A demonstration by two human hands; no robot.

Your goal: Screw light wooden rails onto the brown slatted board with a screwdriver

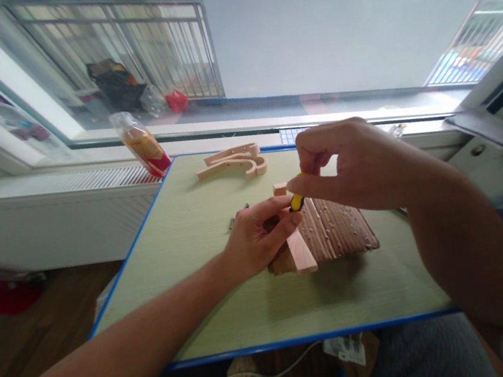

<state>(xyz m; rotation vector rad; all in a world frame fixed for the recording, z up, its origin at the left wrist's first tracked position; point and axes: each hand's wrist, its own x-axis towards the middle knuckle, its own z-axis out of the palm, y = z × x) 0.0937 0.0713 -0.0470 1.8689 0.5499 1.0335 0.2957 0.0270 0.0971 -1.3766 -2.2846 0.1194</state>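
My right hand (pixel 342 166) pinches the top of a short yellow and black screwdriver (pixel 297 202) between thumb and fingers, holding it steeply tilted. My left hand (pixel 264 230) is closed, its thumb and forefinger around the screwdriver's lower end; the tip and whatever it touches are hidden. Beneath the fingers a pale wooden bar (pixel 302 253) lies across a brown corrugated board (pixel 339 229) dotted with small holes or specks. Near the left knuckles lie a few small screws (pixel 231 222), partly covered by the hand.
Curved wooden pieces (pixel 233 163) lie at the back of the light green table (pixel 185 248), which has a blue edge. A drink bottle (pixel 142 144) stands beyond the back left corner by the window. A white cable (pixel 291 371) hangs below the front edge.
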